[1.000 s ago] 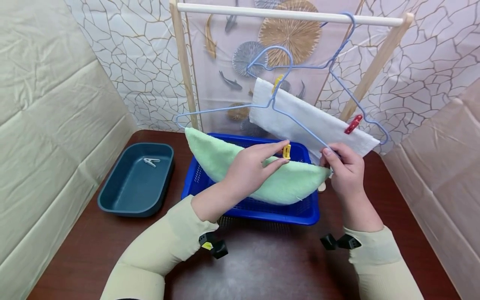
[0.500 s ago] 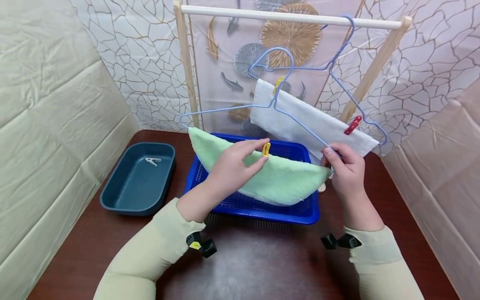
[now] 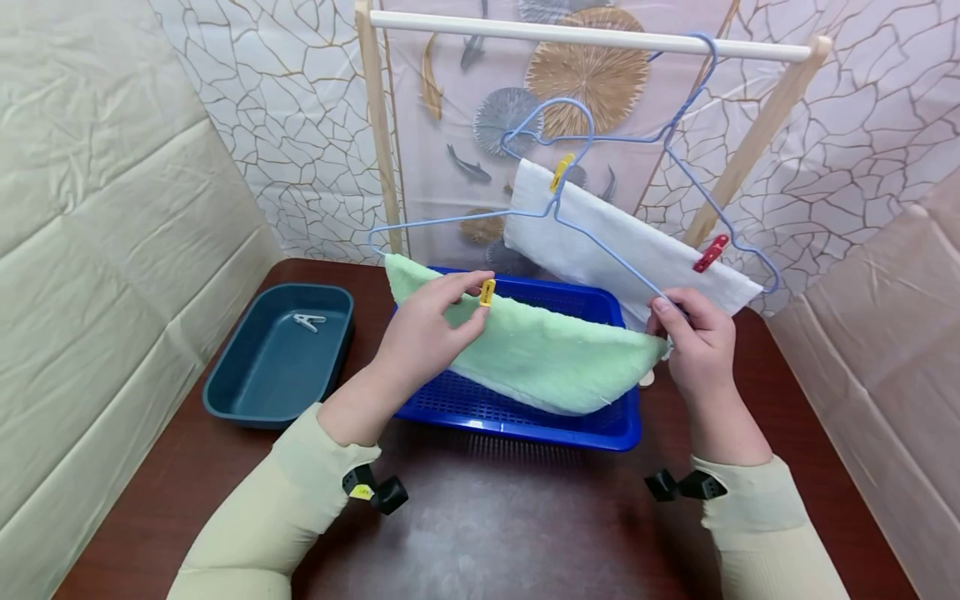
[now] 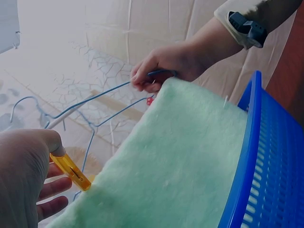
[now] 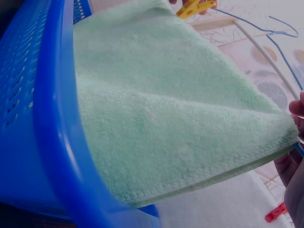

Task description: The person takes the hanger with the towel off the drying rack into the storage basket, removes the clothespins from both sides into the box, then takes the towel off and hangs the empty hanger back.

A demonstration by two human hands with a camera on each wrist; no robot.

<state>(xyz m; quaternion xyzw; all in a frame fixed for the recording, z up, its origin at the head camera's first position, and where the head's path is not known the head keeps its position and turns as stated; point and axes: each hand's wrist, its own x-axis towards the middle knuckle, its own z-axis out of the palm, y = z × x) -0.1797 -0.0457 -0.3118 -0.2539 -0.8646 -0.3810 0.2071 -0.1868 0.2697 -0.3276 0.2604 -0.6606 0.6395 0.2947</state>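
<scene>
A pale green towel (image 3: 540, 354) hangs folded over the lower bar of a blue wire hanger (image 3: 611, 254), sagging above a blue basket (image 3: 517, 429). My right hand (image 3: 701, 346) grips the hanger's right end together with the towel's corner. Between the thumb and fingers of my left hand (image 3: 423, 333) is a yellow clothespin (image 3: 487, 292), held upright just in front of the towel's top edge, left of its middle. In the left wrist view the clothespin's (image 4: 71, 172) tip comes close to the towel's edge.
Behind, a second blue hanger (image 3: 693, 179) on a wooden rack (image 3: 600, 37) carries a white towel (image 3: 600, 229), with a yellow clothespin and a red clothespin (image 3: 711, 253) on it. At left stands a teal tray (image 3: 281, 358) holding a white clothespin (image 3: 309, 322).
My left hand has moved left along the towel's top edge with the yellow clothespin. My right hand stays at the hanger's right end.
</scene>
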